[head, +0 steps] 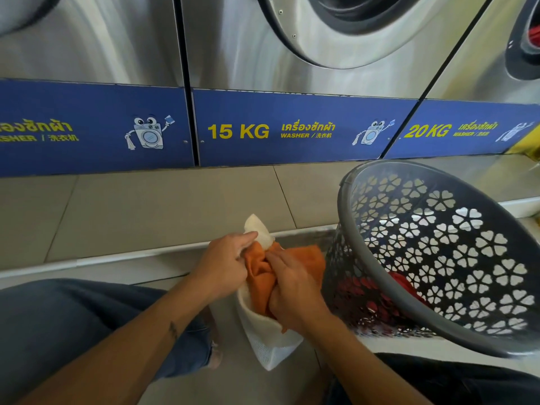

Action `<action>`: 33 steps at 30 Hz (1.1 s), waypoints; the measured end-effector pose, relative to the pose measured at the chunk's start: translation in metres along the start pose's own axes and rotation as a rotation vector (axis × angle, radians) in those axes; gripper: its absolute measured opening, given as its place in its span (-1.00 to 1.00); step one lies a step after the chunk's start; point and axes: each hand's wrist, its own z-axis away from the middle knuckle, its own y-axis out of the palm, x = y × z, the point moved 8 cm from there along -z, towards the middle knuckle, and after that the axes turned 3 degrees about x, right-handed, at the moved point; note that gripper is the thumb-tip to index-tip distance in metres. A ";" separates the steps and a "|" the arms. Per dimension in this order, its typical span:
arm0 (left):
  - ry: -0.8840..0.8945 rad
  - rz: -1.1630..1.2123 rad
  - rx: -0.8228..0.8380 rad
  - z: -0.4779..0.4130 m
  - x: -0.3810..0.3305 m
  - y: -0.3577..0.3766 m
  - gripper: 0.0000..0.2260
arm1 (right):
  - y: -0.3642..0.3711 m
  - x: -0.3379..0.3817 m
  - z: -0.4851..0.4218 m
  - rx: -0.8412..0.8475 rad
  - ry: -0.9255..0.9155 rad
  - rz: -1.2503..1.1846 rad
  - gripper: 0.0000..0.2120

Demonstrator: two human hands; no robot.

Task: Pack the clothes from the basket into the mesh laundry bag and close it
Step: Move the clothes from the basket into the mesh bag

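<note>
Lower centre, mesh laundry bag (263, 331) pinched open at its rim by left hand (225, 264), orange cloth (306, 257) gripped in curled right hand (292, 290), bunched at the bag's mouth, partly tucked inside, basket (342, 206) tilted just right, red clothes (404, 283) seen within.

Left hand (225, 264), right hand (292, 287) — both curled

Steel washers (233, 54) stand at my twelve o'clock, a blue 15 KG panel (292, 112) beneath; beige tiles (146, 206) run below it.
</note>
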 end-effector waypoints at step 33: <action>0.071 -0.247 0.163 0.003 0.010 0.024 -0.37 | 0.106 -0.087 0.003 0.434 0.304 -0.050 -0.24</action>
